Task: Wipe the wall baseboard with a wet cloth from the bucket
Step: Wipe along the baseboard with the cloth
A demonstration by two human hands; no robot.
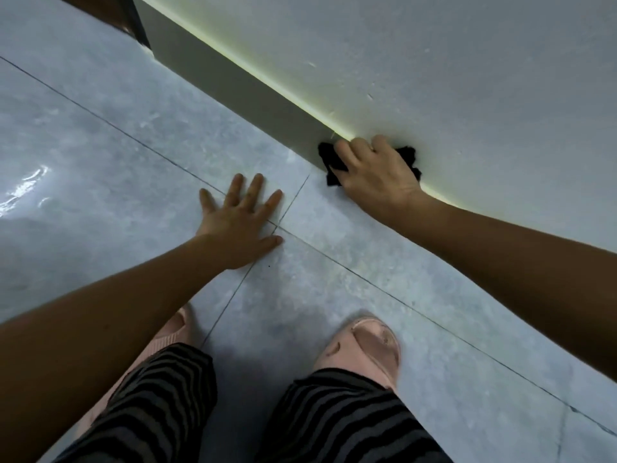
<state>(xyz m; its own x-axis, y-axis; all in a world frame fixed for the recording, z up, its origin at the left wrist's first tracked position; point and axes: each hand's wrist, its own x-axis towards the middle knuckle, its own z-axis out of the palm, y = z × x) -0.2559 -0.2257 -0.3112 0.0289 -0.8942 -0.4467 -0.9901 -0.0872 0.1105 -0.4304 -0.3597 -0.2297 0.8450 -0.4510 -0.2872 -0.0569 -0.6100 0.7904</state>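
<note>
A grey baseboard (233, 85) runs along the foot of the pale wall (434, 61), from the upper left down to the right. My right hand (377, 175) presses a black cloth (330, 162) against the baseboard, fingers curled over the cloth. Bits of the cloth stick out on both sides of the hand. My left hand (238, 222) lies flat on the floor tiles, fingers spread, holding nothing. No bucket is in view.
Grey glossy floor tiles (100, 145) with dark grout lines fill the left and bottom. A dark door frame (133, 21) stands at the upper left end of the baseboard. My feet in pink slippers (364, 345) and striped trousers are at the bottom.
</note>
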